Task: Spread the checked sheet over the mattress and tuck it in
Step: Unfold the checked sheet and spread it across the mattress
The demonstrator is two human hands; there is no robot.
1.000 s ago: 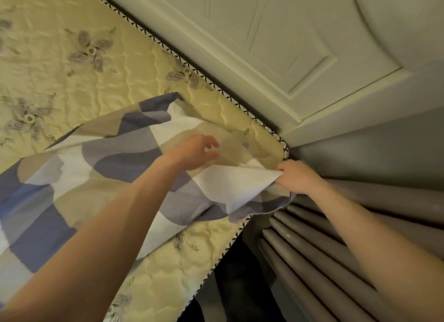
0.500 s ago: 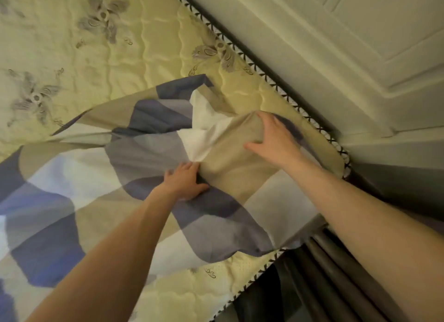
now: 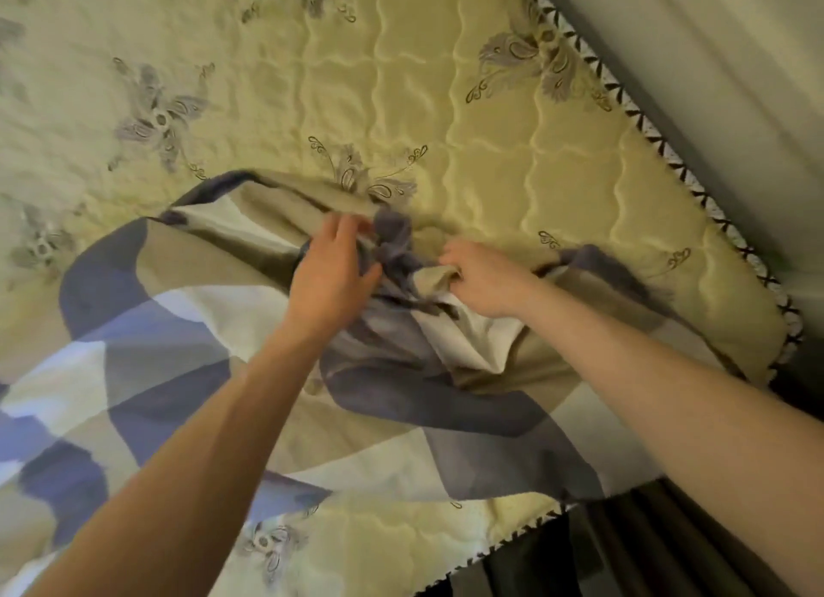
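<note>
The checked sheet (image 3: 187, 329), in blue, grey, beige and white squares, lies rumpled across the lower left and middle of the yellow quilted mattress (image 3: 401, 83). My left hand (image 3: 332, 275) pinches a bunched grey fold at the sheet's far edge. My right hand (image 3: 486, 280) is fisted on a beige and white fold just beside it. Between the two hands the cloth is gathered into a knot of creases. The mattress corner at the right is bare, and its far half is uncovered.
A black-and-white trimmed mattress edge (image 3: 660, 137) runs along the pale headboard (image 3: 713, 39) at the upper right. Dark ribbed grey panels (image 3: 646, 547) fill the gap beside the bed at the lower right.
Both hands left the mattress corner and came together at the sheet's middle fold. The flat-pressed cloth is now bunched up in them, and the view has swung toward the mattress.
</note>
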